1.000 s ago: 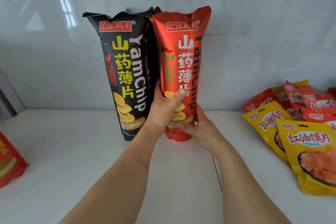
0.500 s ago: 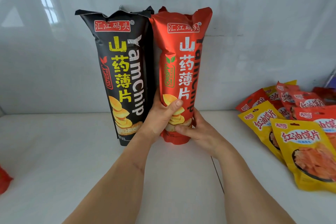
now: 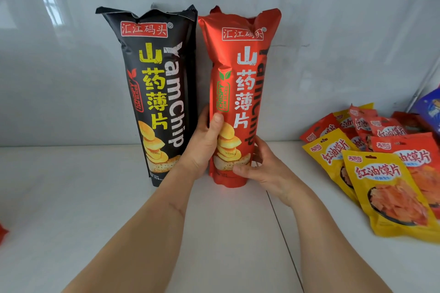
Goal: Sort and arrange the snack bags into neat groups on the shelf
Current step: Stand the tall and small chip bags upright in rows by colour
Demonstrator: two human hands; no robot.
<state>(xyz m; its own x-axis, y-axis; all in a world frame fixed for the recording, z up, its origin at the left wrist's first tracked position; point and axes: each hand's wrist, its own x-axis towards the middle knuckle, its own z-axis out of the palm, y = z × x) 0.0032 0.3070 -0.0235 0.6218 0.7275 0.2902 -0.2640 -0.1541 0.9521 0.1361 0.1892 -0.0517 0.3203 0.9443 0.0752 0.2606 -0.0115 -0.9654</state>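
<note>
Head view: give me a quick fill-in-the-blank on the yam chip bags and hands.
1. Both hands grip the tall ____ yam chip bag.
2. It stands directly beside the ____ yam chip bag, against the wall.
3. The left hand holds its lower left side; the right hand holds near its ____.

Missing words: red; black; base

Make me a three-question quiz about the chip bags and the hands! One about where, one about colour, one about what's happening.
1. Where is the black bag?
A. left of the red bag
B. right of it
C. lying under it

2. What colour is the nearest flat pouch?
A. green
B. yellow
C. white

3. What are the hands doing?
A. resting on the shelf
B. holding the red bag
C. holding the black bag

Answers: A, it stands upright to the left; B, its front is yellow; B, the left hand and right hand wrap the red bag's lower part.
</note>
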